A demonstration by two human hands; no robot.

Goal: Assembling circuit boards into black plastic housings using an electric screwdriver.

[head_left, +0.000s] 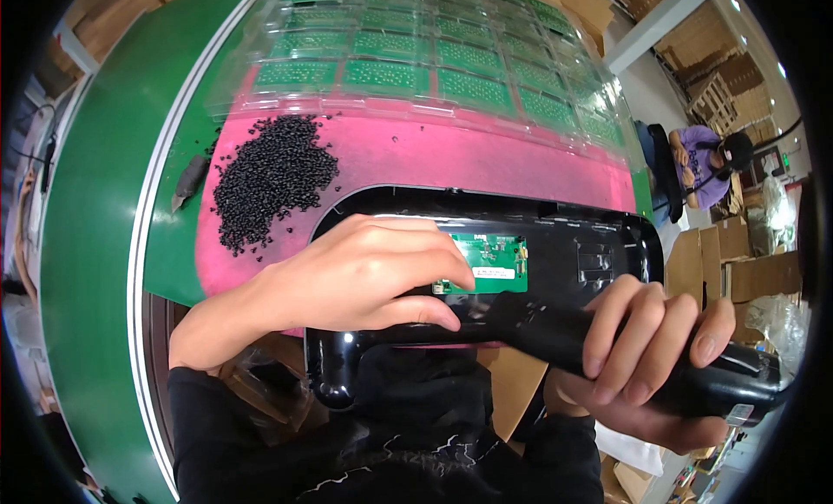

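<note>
The right grip [646, 348] is wrapped around a black power tool [551, 335], its long axis slanting across the black casing's [555, 210] near side, blurred narrow end pointing left and slightly away. The left grip [373, 270], thumb and forefinger parted, is at the green circuit board [512, 254]. Beyond are a pink mat [521, 170] and black pellets [269, 183].

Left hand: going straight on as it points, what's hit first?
Likely the green circuit board, just ahead of the left hand; the black handheld tool is close too, depth unclear.
</note>
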